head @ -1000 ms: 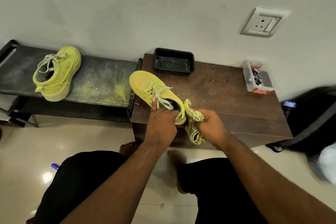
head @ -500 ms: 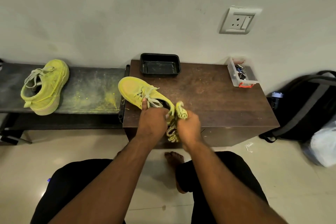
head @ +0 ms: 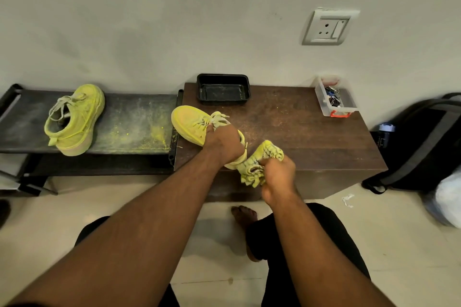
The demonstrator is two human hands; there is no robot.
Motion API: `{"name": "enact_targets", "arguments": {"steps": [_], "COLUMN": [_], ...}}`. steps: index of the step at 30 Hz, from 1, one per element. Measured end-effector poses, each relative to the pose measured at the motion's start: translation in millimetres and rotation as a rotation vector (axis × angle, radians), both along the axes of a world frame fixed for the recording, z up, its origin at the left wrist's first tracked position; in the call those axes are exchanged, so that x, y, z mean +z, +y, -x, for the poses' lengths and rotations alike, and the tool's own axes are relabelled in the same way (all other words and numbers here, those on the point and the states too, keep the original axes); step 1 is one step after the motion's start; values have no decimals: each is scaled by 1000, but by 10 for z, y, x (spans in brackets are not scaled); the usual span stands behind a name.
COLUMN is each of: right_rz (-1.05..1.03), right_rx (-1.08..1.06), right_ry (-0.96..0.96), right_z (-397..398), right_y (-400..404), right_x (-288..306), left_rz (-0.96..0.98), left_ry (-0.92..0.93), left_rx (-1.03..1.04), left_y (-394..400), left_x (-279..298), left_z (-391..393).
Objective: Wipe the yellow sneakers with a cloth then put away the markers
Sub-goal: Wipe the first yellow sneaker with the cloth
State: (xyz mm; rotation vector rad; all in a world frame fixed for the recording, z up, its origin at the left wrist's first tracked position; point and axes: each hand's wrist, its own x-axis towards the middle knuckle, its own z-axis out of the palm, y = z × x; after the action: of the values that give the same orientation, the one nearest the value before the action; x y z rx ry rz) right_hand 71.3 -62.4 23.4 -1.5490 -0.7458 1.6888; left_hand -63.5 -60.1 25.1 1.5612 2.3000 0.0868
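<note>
One yellow sneaker (head: 189, 123) lies on the dark wooden table (head: 299, 132), toe pointing to the far left. My left hand (head: 224, 143) grips it over the tongue and collar, covering its heel half. My right hand (head: 277, 174) holds a bunched yellow-stained cloth (head: 259, 161) right beside the sneaker's heel, at the table's front edge. The second yellow sneaker (head: 74, 119) stands on the black bench (head: 134, 129) at the left. No markers can be made out.
A black plastic tray (head: 223, 90) sits at the table's back edge. A clear box (head: 334, 99) with clips and small items stands at the back right. Yellow dust speckles the bench. A black backpack (head: 421, 142) and a white bag (head: 446, 199) lie on the floor at right.
My right hand with the cloth moved in against the sneaker's heel, then drew back a little to the right. My left hand kept its grip on the sneaker.
</note>
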Motion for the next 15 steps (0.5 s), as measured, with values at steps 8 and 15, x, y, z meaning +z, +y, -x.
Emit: {"name": "enact_targets", "arguments": {"steps": [8, 15], "right_rz": [-65, 93], "right_rx": [259, 144], "right_ry": [-418, -245], "right_z": [441, 153], "right_y": [-636, -596], "right_x": [-521, -460], "left_rz": [101, 69], "left_ry": [-21, 38], "left_rx": [18, 85], "left_y": [172, 56], "left_x": [70, 87], "left_z": [48, -92]}}
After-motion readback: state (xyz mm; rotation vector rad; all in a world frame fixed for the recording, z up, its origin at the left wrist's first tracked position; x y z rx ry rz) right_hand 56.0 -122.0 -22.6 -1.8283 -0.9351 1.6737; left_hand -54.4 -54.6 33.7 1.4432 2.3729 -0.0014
